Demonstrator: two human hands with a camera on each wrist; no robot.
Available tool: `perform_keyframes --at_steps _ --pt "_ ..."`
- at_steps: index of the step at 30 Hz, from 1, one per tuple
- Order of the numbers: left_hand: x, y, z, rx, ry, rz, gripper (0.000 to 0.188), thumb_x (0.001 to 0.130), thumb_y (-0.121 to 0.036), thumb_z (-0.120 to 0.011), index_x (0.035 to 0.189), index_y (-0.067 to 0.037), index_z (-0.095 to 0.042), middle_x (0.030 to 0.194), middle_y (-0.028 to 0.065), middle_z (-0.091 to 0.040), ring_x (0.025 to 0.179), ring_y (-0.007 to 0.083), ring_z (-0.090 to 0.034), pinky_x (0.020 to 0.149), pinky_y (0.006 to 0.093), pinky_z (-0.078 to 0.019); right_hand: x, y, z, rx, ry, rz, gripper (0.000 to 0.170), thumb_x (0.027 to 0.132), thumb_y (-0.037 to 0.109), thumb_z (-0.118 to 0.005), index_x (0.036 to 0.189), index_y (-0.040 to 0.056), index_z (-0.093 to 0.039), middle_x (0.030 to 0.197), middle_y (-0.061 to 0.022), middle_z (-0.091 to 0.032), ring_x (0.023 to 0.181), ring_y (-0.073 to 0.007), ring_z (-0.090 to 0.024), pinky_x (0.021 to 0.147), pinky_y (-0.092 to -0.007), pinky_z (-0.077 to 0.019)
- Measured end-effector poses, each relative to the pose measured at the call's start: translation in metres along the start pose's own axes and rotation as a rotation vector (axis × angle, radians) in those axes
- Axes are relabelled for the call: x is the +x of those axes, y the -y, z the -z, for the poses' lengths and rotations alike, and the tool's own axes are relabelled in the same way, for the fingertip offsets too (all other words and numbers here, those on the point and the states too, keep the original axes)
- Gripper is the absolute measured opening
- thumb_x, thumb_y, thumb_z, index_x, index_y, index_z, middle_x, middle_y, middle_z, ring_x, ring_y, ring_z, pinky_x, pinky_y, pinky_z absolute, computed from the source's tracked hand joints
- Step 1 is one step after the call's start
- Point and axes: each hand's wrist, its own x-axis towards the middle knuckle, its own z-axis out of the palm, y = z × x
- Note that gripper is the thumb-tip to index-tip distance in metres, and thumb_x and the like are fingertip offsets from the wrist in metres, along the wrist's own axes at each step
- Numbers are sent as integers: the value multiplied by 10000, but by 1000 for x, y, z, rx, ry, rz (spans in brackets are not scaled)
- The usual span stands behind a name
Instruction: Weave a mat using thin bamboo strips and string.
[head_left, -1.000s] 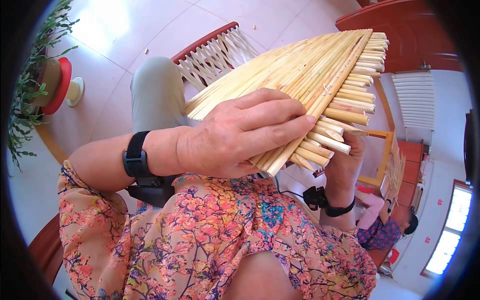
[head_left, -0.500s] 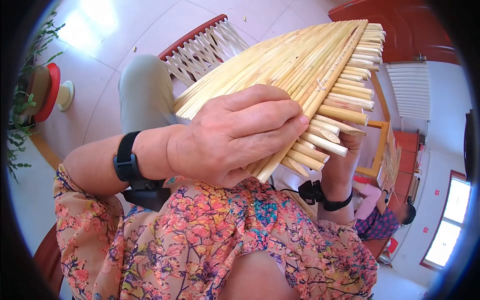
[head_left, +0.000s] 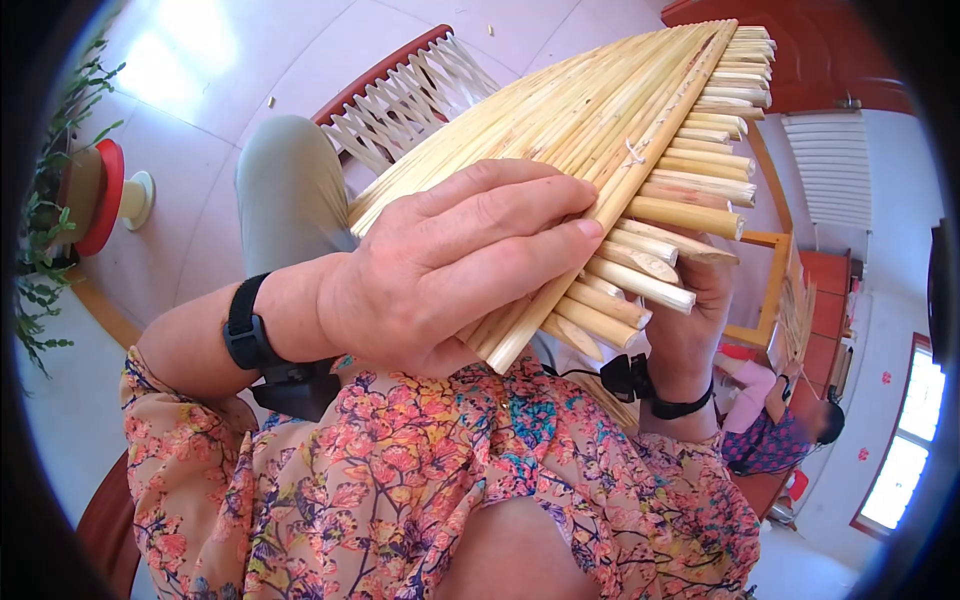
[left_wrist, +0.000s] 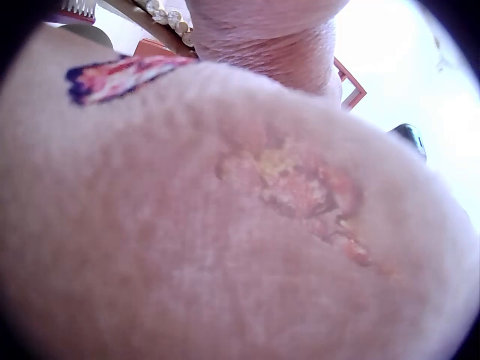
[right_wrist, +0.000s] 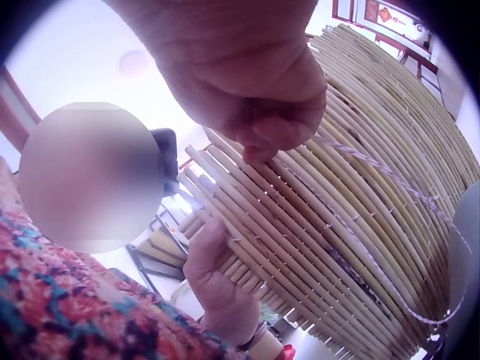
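A mat of pale plant stalks [head_left: 560, 120] spans the upper middle of the head view, with uneven stalk ends along its right side. My left hand [head_left: 455, 265] grips its near corner, fingers on top along a crosswise stalk strip [head_left: 655, 175]. From below, the right wrist view shows the left thumb pressed on the underside. My right hand [right_wrist: 259, 90] is curled close against that underside, and a thin purple-and-white cord [right_wrist: 390, 176] loops out from its fingers. The stalk ends partly cover this hand in the head view. Bare skin fills most of the left wrist view.
A red-framed stool with white webbing [head_left: 385, 105] stands beyond the knee [head_left: 290, 180]. Potted greenery [head_left: 60, 250] lines the left edge. At right sits another person [head_left: 775, 430] near a wooden frame [head_left: 765, 290] and a bundle of stalks [head_left: 795, 315].
My left hand and the mat's near corner have shifted left and a little down in the head view. The left hand keeps its grip, and the right stays behind the stalk ends.
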Motion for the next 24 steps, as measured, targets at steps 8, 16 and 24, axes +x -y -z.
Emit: perform_keyframes --at_steps 8,16,24 --pt "0 -1 4 -71 43 53 498 765 -207 -681 1151 66 -524 1148 246 -542 979 346 -579 836 392 -465 10 -12 3 22 7 167 294 835 -39 -579 1127 -7 -583 933 -43 -649 724 -56 -560 616 -182 -441" --pt "-1 -1 4 -101 21 71 510 756 -209 -685 1158 66 -533 1150 235 -542 984 346 -573 833 390 -464 13 -14 4 29 -4 199 300 790 -78 -605 1081 -3 -618 992 -62 -641 772 -71 -555 628 -195 -438" --pt "-2 3 4 -35 66 -20 498 775 -201 -653 1151 102 -532 1129 244 -545 974 351 -572 816 382 -472 19 -15 -4 45 -62 278 279 797 -74 -606 1064 8 -623 961 -59 -635 768 -63 -550 607 -190 -436"
